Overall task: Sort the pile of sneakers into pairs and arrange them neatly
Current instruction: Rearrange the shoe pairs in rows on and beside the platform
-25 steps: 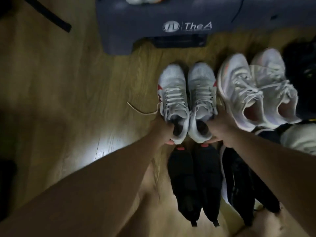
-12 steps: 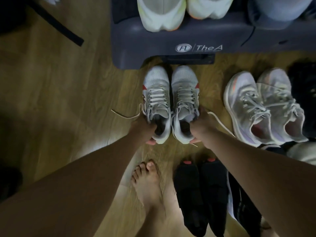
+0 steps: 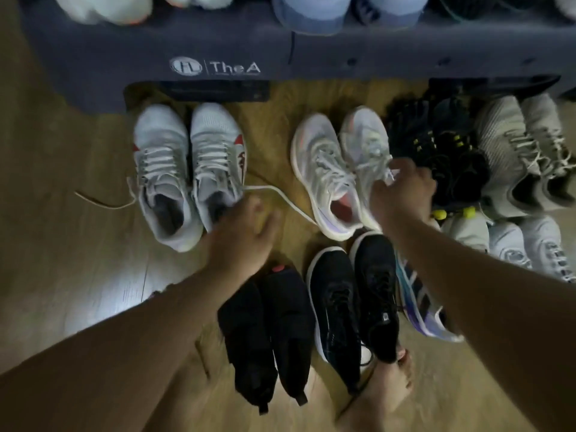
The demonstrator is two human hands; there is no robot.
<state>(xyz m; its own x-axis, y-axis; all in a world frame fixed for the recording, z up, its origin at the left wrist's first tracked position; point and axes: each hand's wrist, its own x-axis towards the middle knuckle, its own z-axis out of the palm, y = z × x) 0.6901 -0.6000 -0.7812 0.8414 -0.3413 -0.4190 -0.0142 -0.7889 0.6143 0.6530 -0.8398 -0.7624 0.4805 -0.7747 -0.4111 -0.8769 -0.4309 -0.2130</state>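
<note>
A white pair with red accents [image 3: 174, 169] stands side by side on the wooden floor, toes at the dark bench. Its loose lace [image 3: 280, 194] trails to the right. My left hand [image 3: 246, 235] hovers just behind the heel of this pair's right shoe, fingers apart, holding nothing. A pale pair with orange and lilac trim [image 3: 324, 169] sits to the right. My right hand [image 3: 402, 191] is closed on the collar and laces of its right shoe [image 3: 361, 145].
A dark bench marked "TheA" [image 3: 218, 51] carries more shoes along the top. On the floor are a black slip-on pair [image 3: 265, 332], a black laced pair [image 3: 352, 300], a striped sneaker [image 3: 424, 310], a black-and-yellow pair [image 3: 436, 151], a grey pair [image 3: 523, 157] and a white pair [image 3: 530, 247]. A bare foot [image 3: 383, 391] rests below.
Both hands have let go of the white-and-red pair, now set by the bench. My right hand moved right onto the pale pair; my left hand drew back and opened.
</note>
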